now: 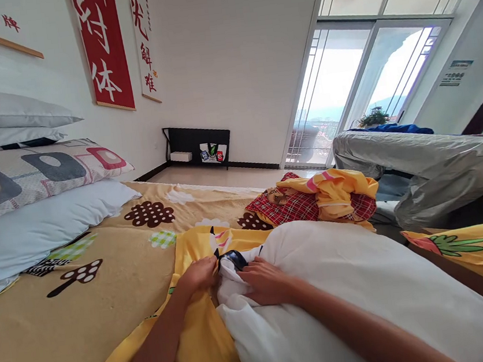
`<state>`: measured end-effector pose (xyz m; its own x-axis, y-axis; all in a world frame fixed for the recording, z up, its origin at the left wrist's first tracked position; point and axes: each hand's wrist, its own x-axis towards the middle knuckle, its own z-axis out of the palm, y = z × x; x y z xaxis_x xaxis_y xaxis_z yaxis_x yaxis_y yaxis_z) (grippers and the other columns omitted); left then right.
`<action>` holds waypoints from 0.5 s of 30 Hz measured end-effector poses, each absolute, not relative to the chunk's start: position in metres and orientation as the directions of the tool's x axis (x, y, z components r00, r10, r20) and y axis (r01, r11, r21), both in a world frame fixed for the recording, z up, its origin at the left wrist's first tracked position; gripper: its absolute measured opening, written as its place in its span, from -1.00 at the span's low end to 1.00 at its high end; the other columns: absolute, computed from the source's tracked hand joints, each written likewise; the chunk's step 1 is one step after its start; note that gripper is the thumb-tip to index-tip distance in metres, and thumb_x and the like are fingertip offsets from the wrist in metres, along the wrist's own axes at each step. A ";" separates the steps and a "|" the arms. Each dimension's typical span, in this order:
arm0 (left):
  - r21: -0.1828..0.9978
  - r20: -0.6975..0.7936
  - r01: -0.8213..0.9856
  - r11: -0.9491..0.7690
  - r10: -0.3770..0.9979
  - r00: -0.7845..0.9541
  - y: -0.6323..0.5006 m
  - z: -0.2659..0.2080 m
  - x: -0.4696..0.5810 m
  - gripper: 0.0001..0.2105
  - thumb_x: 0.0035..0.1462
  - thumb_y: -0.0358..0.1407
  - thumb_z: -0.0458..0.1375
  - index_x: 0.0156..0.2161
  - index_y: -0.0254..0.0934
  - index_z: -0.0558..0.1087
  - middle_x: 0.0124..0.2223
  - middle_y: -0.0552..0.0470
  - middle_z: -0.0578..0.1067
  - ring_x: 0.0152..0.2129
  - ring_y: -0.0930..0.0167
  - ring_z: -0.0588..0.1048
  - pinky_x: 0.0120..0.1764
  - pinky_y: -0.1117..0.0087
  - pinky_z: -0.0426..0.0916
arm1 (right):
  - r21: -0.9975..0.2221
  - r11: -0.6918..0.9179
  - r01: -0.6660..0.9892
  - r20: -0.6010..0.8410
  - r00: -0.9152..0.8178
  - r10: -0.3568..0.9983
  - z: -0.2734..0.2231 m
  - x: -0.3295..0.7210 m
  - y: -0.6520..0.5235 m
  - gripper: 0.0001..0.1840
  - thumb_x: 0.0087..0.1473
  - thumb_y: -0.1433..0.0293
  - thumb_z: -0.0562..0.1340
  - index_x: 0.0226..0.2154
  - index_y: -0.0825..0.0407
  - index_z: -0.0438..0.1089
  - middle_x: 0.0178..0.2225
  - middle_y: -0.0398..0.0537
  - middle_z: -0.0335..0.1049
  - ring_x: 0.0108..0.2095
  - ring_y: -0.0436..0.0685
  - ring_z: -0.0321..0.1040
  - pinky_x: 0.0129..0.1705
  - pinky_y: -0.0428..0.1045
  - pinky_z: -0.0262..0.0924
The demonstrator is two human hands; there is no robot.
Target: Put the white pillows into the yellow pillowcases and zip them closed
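Note:
A plump white pillow (348,273) lies in front of me, its near-left corner bunched up at the mouth of a yellow printed pillowcase (205,342). My left hand (200,276) is closed on the pillowcase's edge, left of that corner. Pressed on the pillow's bunched corner is my right hand (265,281), its fingers curled around the white fabric. Between the two hands shows a shiny dark patch (234,258), whose kind I cannot make out. The fingertips of both hands are partly hidden in the folds.
Beneath is a bed with a tan patterned sheet (128,298). Stacked pillows (45,221) lie at the left. Crumpled yellow and red plaid cloth (313,199) sits beyond the white pillow. A plastic-wrapped mattress (433,147) stands at right; a low black shelf (196,142) is by the wall.

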<state>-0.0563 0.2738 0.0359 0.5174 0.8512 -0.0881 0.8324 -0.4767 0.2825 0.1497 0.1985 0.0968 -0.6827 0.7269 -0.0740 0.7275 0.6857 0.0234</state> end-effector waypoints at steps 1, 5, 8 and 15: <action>0.254 -0.066 0.843 -0.474 0.861 0.504 0.271 0.037 -0.055 -0.67 -0.01 -0.41 0.11 -0.07 -0.27 0.35 -0.06 -0.18 0.48 -0.08 0.16 0.45 -0.06 0.18 0.32 | -0.007 0.686 0.728 -0.078 -0.684 0.725 0.102 0.151 0.198 -0.67 0.18 0.16 0.06 -0.31 0.06 0.36 -0.31 0.03 0.45 -0.29 0.14 0.36 -0.11 0.05 0.08; 0.178 0.077 0.842 -0.509 0.861 0.504 0.260 0.044 -0.046 -0.54 0.01 -0.46 0.06 0.09 -0.36 0.26 0.08 -0.29 0.35 0.04 0.13 0.32 0.03 0.11 0.22 | -0.150 0.654 0.741 -0.119 -0.670 0.732 0.125 0.157 0.199 -0.58 0.29 0.22 -0.12 -0.44 0.03 0.28 -0.37 -0.05 0.40 -0.30 0.09 0.31 -0.11 0.04 0.09; 0.152 0.130 0.788 -0.596 0.803 0.582 0.259 0.047 -0.044 -0.53 0.01 -0.36 0.13 0.09 -0.28 0.28 0.13 -0.18 0.31 0.09 0.21 0.26 0.10 0.23 0.15 | -0.194 0.619 0.761 -0.139 -0.646 0.751 0.137 0.161 0.198 -0.56 0.28 0.18 -0.11 -0.49 0.02 0.24 -0.41 -0.08 0.35 -0.32 0.09 0.26 -0.14 0.04 0.09; 0.103 0.118 0.821 -0.562 0.826 0.551 0.266 0.040 -0.050 -0.73 0.03 -0.30 0.15 -0.12 -0.27 0.46 -0.01 -0.19 0.40 -0.01 0.16 0.32 0.02 0.14 0.20 | -0.222 0.587 0.778 -0.167 -0.624 0.763 0.141 0.165 0.190 -0.72 0.15 0.23 0.06 -0.49 0.02 0.27 -0.46 -0.12 0.31 -0.34 0.08 0.24 -0.21 -0.01 0.10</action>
<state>-0.0496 0.2659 0.0395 0.5511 0.8260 0.1182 0.8205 -0.5622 0.1031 0.1653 0.1899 0.1406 -0.6239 0.7634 -0.1669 0.7782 0.5875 -0.2220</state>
